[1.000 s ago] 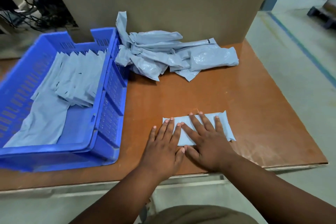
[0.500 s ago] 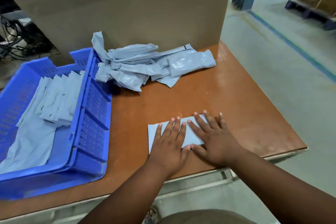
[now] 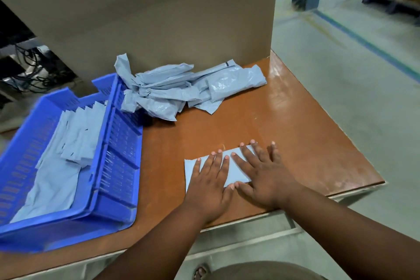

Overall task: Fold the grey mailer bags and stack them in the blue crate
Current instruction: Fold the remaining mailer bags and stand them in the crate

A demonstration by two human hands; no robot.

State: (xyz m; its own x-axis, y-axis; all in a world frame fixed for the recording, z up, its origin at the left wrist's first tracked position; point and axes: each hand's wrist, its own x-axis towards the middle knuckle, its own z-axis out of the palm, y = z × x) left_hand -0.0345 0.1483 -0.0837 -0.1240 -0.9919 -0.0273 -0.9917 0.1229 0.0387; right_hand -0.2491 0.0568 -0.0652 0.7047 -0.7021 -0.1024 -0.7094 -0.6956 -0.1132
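Grey mailer bags lay in three places relative to the blue crate (image 3: 122, 143), which sat at the left end of the brown table (image 3: 295, 125). One folded bag (image 3: 235, 171) lay flat on the tabletop to the right of the crate, near the table's front edge, and both hands pressed down on it. The left hand (image 3: 208, 179) lay palm down with straight, slightly spread fingers over the bag's left half, its thumb reaching toward the bag's near edge. The right hand (image 3: 261, 173) lay flat beside it with fingers fanned over the bag's right end, fingertips reaching past the far edge onto the wood; the two thumbs nearly met at the bag's near edge. A loose pile of crumpled bags (image 3: 181, 91) rested against the crate's far right corner, at the foot of a large cardboard box (image 3: 159, 18) that stood along the back of the table. Inside the crate, a row of folded bags (image 3: 77, 134) overlapped one another toward its far end, lying on a flat grey sheet (image 3: 47, 188) that covered the crate floor.
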